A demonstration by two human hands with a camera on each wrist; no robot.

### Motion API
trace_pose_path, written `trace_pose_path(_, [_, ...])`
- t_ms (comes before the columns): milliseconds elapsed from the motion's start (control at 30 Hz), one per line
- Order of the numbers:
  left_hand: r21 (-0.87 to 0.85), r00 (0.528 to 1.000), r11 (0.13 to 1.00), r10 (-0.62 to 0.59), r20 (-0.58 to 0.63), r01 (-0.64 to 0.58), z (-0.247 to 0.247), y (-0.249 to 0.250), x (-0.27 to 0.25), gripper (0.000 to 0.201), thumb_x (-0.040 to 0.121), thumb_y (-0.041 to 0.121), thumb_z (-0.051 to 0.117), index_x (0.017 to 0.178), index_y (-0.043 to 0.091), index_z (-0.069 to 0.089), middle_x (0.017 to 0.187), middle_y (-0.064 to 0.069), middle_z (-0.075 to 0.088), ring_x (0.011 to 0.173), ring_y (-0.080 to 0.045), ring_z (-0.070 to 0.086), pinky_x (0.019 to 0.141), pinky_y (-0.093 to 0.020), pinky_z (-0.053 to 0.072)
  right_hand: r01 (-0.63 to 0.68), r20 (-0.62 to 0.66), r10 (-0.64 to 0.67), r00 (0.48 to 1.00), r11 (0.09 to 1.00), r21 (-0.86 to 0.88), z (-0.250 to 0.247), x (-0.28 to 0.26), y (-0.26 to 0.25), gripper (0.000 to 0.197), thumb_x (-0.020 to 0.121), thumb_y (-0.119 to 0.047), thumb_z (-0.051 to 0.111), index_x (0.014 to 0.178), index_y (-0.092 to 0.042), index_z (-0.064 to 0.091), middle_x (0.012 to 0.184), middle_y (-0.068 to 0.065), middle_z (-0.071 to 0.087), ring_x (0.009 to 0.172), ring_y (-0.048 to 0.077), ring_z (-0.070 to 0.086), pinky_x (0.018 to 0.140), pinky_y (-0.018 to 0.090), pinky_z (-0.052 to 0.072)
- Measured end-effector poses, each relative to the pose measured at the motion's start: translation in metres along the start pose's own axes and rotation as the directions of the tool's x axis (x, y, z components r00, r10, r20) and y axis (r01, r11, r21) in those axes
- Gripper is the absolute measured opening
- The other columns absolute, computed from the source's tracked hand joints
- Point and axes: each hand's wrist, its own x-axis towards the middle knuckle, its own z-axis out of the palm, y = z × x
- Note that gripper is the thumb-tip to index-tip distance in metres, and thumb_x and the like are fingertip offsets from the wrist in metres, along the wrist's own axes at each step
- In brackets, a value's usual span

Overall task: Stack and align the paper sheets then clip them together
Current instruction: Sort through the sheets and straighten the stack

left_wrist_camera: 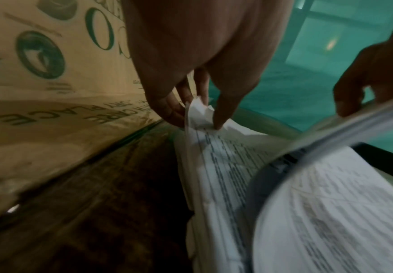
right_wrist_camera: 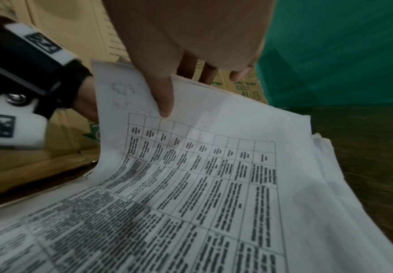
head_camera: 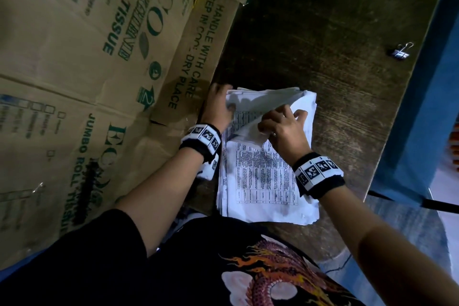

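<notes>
A stack of printed paper sheets (head_camera: 263,181) lies on the dark wooden table (head_camera: 323,32) in front of me. My left hand (head_camera: 219,107) pinches the crumpled far left corner of the stack (left_wrist_camera: 200,112) between thumb and fingers. My right hand (head_camera: 280,124) holds the far edge of the top sheets (right_wrist_camera: 214,147), thumb (right_wrist_camera: 165,103) on the printed side and fingers behind, and bends them up off the pile. A black binder clip (head_camera: 400,51) with silver handles lies far off to the right, near the table's right edge, away from both hands.
Flattened brown cardboard (head_camera: 99,57) with green print covers the space left of the table and reaches the papers' left side. The table's right edge (head_camera: 407,87) drops to a blue surface. My black printed shirt (head_camera: 223,268) fills the bottom of the head view.
</notes>
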Motion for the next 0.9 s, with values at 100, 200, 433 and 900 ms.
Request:
trace_pose_path(100, [-0.012, 0.999, 1.0, 0.003, -0.038, -0.003, 0.0, 0.002, 0.012, 0.036, 0.081, -0.005, 0.063, 0.113, 0.011, 0.058, 0.111, -0.011, 0.061, 0.099, -0.025, 0.059, 0.084, -0.034, 0.051, -0.008, 0.004, 0.008, 1.0, 1.0, -0.002, -0.002, 0.001, -0.001, 0.021, 0.074, -0.008, 0.074, 0.084, -0.025, 0.07, 0.097, -0.007, 0.067, 0.096, 0.03, 0.054, 0.075, 0.043, 0.032])
trace_pose_path(200, [-0.052, 0.996, 0.998, -0.038, -0.085, 0.034, -0.003, 0.004, 0.01, 0.032, 0.08, -0.003, 0.067, 0.109, 0.009, 0.061, 0.097, -0.009, 0.065, 0.085, -0.018, 0.058, 0.074, -0.026, 0.049, -0.005, -0.007, 0.005, 1.0, 1.0, 0.01, -0.002, 0.005, -0.002, 0.021, 0.071, -0.006, 0.075, 0.084, -0.022, 0.07, 0.097, -0.004, 0.067, 0.096, 0.031, 0.055, 0.075, 0.043, 0.033])
trace_pose_path(433, [-0.145, 0.98, 0.988, 0.026, -0.197, -0.055, -0.017, 0.001, -0.014, 0.011, 0.084, -0.005, 0.062, 0.088, 0.002, 0.069, 0.093, -0.009, 0.069, 0.084, -0.005, 0.062, 0.077, -0.021, 0.052, 0.014, 0.012, -0.015, 1.0, 0.996, 0.09, -0.004, 0.021, -0.003, 0.016, 0.071, -0.009, 0.075, 0.076, -0.021, 0.066, 0.116, 0.008, 0.06, 0.101, 0.031, 0.055, 0.076, 0.042, 0.032])
trace_pose_path(900, [-0.302, 0.993, 0.95, -0.041, 0.11, 0.073, -0.009, -0.004, -0.024, 0.014, 0.091, 0.004, 0.057, 0.099, 0.01, 0.066, 0.098, -0.011, 0.07, 0.087, -0.02, 0.066, 0.082, -0.027, 0.049, 0.157, 0.073, -0.175, 0.982, 0.966, 0.206, -0.018, 0.006, 0.002, 0.037, 0.068, 0.002, 0.069, 0.098, -0.013, 0.055, 0.088, 0.005, 0.071, 0.073, 0.026, 0.062, 0.076, 0.037, 0.034])
